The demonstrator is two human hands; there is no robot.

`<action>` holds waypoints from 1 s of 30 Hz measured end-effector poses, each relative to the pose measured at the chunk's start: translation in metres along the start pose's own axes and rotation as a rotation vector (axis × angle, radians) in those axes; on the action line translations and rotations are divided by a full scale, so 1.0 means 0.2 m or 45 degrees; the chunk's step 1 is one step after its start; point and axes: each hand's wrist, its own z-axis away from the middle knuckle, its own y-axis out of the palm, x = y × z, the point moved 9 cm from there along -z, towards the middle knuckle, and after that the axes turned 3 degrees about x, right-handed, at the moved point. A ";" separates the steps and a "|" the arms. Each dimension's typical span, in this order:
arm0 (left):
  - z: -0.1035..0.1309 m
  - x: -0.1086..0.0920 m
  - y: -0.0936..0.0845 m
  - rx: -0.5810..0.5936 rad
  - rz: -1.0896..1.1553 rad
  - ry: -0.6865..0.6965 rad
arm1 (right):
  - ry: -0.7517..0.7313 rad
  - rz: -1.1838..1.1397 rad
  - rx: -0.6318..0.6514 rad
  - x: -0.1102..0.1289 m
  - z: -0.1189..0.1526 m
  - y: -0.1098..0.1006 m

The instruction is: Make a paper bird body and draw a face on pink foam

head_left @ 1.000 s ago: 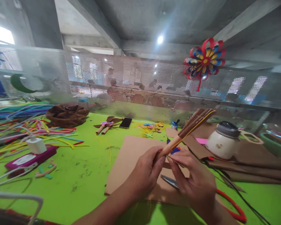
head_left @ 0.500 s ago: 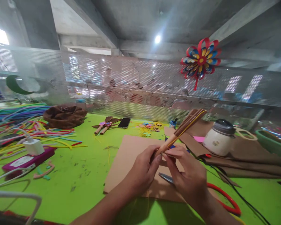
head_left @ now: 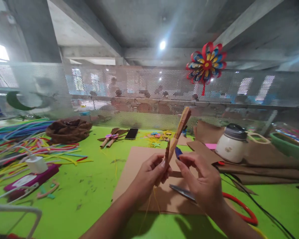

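Observation:
My left hand (head_left: 154, 171) is closed around a small broom-like bundle of brown paper (head_left: 180, 127), which stands nearly upright with its strips at the top. Close to its right side is my right hand (head_left: 201, 174), thumb and forefinger tips almost together; whatever they pinch, if anything, is too small to make out. Yellow threads (head_left: 156, 199) hang below my left hand. Under both hands lies a sheet of brown cardboard (head_left: 133, 172). Scissors (head_left: 246, 215) with red handles rest on it, partly hidden by my right hand.
Two similar paper bundles (head_left: 111, 138) and a phone (head_left: 132, 133) lie farther back. Small coloured cutouts (head_left: 156, 135) are beside them. At right, a white jar (head_left: 231, 146) stands among brown paper sheets (head_left: 264, 164). Colourful pipe cleaners (head_left: 27, 132) and a power strip (head_left: 32, 179) occupy the left.
The paper bundle has swung from leaning right to nearly upright, turning in my left hand. My right fingers have come away from it slightly to the right.

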 end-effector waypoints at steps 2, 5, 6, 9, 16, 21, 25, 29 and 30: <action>0.00 0.00 0.00 0.005 0.115 -0.039 | 0.040 -0.026 -0.008 -0.02 0.00 0.00; 0.00 0.01 0.00 -0.016 0.207 -0.088 | 0.037 -0.027 0.004 -0.03 0.01 0.01; 0.01 0.01 0.00 -0.018 0.221 -0.103 | 0.022 -0.015 0.010 -0.03 0.01 0.02; 0.01 0.01 0.00 -0.014 0.247 -0.111 | -0.005 -0.010 0.040 -0.01 0.02 0.05; -0.01 0.01 -0.02 0.013 0.356 -0.040 | 0.071 -0.044 -0.035 -0.05 0.01 0.02; -0.03 0.02 -0.05 0.024 0.384 -0.042 | 0.186 -0.039 -0.026 -0.16 0.02 0.04; -0.03 0.04 -0.07 0.030 0.410 -0.045 | 0.183 -0.055 -0.027 -0.18 0.02 0.06; -0.04 0.06 -0.08 0.044 0.450 -0.057 | 0.175 -0.081 -0.014 -0.18 0.02 0.08; -0.04 0.06 -0.08 0.050 0.457 -0.059 | 0.175 -0.088 -0.011 -0.17 0.02 0.09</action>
